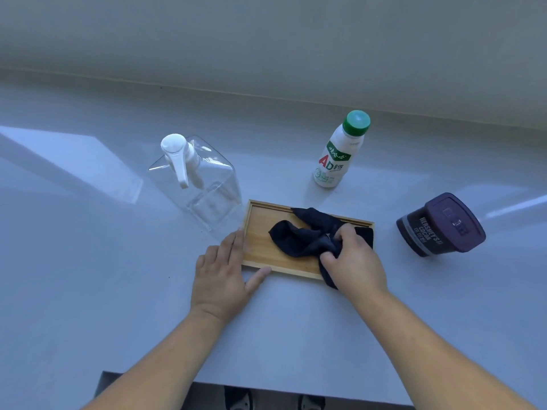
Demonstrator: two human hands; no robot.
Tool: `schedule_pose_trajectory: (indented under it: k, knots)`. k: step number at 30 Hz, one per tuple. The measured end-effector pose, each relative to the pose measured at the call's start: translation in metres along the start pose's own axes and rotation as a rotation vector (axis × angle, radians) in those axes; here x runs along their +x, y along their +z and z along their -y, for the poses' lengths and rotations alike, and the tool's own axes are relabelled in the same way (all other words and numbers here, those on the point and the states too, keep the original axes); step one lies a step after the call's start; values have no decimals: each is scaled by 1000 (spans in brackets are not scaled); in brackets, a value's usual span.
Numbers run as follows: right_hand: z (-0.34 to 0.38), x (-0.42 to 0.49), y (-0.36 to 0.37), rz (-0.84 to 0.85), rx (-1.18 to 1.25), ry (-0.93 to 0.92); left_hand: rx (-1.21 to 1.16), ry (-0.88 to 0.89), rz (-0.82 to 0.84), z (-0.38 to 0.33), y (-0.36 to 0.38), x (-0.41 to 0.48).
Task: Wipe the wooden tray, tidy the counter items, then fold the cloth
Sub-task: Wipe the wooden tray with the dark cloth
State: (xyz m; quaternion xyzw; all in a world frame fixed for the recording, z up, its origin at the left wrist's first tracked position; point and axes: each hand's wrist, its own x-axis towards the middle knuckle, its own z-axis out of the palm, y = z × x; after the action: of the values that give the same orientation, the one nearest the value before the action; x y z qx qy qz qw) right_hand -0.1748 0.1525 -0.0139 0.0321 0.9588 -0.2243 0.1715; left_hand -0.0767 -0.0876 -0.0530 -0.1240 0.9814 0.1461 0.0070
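Rectangular wooden tray [260,247] on pale desk [118,276]: left hand [222,276] flat, fingers extended, bracing its corner; right hand [352,258] fingers clenched around crumpled dark cloth [302,235].

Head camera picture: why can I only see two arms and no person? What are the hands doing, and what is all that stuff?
The camera sits on the person's head and looks down, so you see only their arms. The left hand lies flat, steadying the wooden tray. The right hand grips a dark cloth bunched on the tray, for wiping. On the pale counter stand a clear pump bottle, a white drink bottle with a green cap, and a brown cocoa tub.
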Motion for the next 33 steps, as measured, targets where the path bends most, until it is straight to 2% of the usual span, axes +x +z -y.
schedule_pose_trajectory:
  k: [4, 9, 12, 15, 17, 19, 22, 25, 29, 31, 33]
  knots:
    - [33, 7, 11, -69, 24, 21, 10, -1, 31, 2, 3, 0]
    - [113, -17, 66, 52, 77, -381, -23, 15, 38, 8, 5, 3]
    - [106, -17, 67, 104, 135, -398, -81, -30, 24, 7, 3, 6]
    - [78, -10, 53, 201, 71, -479, -90, -58, 15, 1, 1, 7]
    - [63, -11, 45, 189, 13, -527, -51, -45, 11, -2, 1, 5]
    - [52, -15, 41, 180, 26, -509, -32, 4, 4, -1, 5, 4]
    - [45, -16, 38, 299, 191, -425, -68, 113, 29, 2, 8, 8]
    - [50, -16, 35, 375, 200, -434, -91, 165, 91, 2, 6, 12]
    - [47, -26, 32, 210, 23, -513, -110, 153, 60, 2, 4, 12]
    - [25, -21, 20, 113, -12, -408, -86, 131, 79, 2, 4, 13]
    - [-3, -13, 2, -12, 1, -170, -60, 116, 103, 3, 5, 12]
